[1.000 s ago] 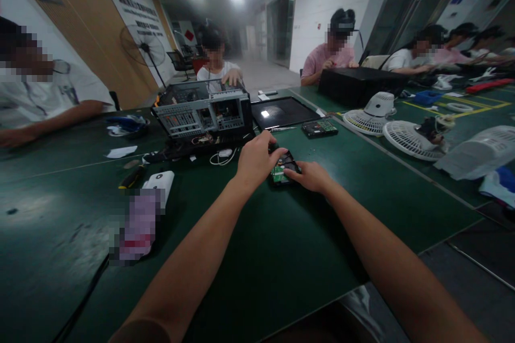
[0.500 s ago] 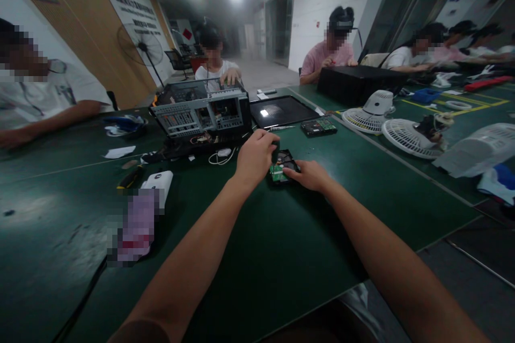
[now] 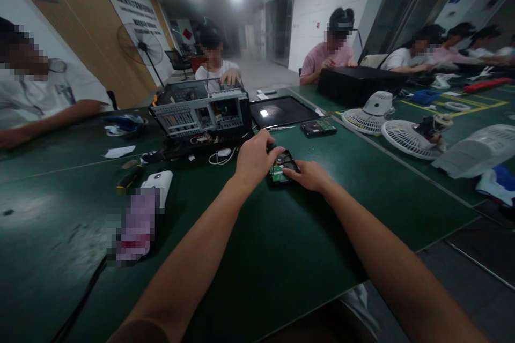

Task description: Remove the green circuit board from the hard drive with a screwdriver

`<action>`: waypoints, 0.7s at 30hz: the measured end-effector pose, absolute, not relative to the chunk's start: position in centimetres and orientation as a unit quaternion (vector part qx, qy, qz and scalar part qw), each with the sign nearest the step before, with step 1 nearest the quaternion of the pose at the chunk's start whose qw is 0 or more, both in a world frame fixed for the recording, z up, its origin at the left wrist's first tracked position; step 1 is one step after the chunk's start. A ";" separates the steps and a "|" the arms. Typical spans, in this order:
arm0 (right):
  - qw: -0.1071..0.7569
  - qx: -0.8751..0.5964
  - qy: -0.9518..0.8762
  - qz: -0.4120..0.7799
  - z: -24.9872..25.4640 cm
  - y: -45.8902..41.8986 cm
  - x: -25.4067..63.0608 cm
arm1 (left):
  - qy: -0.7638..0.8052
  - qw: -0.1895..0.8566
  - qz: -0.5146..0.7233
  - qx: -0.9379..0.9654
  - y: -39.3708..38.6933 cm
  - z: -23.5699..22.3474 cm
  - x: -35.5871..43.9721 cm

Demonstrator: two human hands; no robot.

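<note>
A hard drive (image 3: 286,159) with a green circuit board lies on the green table (image 3: 257,257) in front of me. My right hand (image 3: 310,174) grips its right side, thumb over the board and fingers at the edge. Over the drive's left side is my left hand (image 3: 256,158), closed around a screwdriver (image 3: 272,146). Only a dark bit of the handle shows between thumb and fingers; most of it is hidden. Behind the drive, a second hard drive (image 3: 318,127) rests on the table, and a thin metal tool (image 3: 281,128) lies to its left.
An opened computer case (image 3: 201,115) stands behind my left hand, beside a black panel (image 3: 284,110). White fan parts (image 3: 410,136) are at the right. A white power bank (image 3: 161,185) and a yellow-black tool (image 3: 131,178) lie left. Several people sit around the tables.
My left thumb has swung out to the right, over the screwdriver's handle, which shows less now. My right hand and the hard drive have stayed in place.
</note>
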State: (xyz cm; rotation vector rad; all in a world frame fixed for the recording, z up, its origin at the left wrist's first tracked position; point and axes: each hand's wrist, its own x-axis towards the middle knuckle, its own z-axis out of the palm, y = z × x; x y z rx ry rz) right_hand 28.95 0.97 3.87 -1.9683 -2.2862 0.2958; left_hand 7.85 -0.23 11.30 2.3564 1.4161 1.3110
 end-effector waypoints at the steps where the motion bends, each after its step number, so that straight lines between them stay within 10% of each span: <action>1: 0.055 -0.649 -0.752 0.098 3.9 1.0 29.0 | 0.460 0.046 0.429 0.776 -0.2 11.3 7.9; 21: 0.061 -0.651 -0.752 0.086 3.8 1.0 28.9 | 0.434 0.029 0.411 0.801 -0.5 11.8 7.8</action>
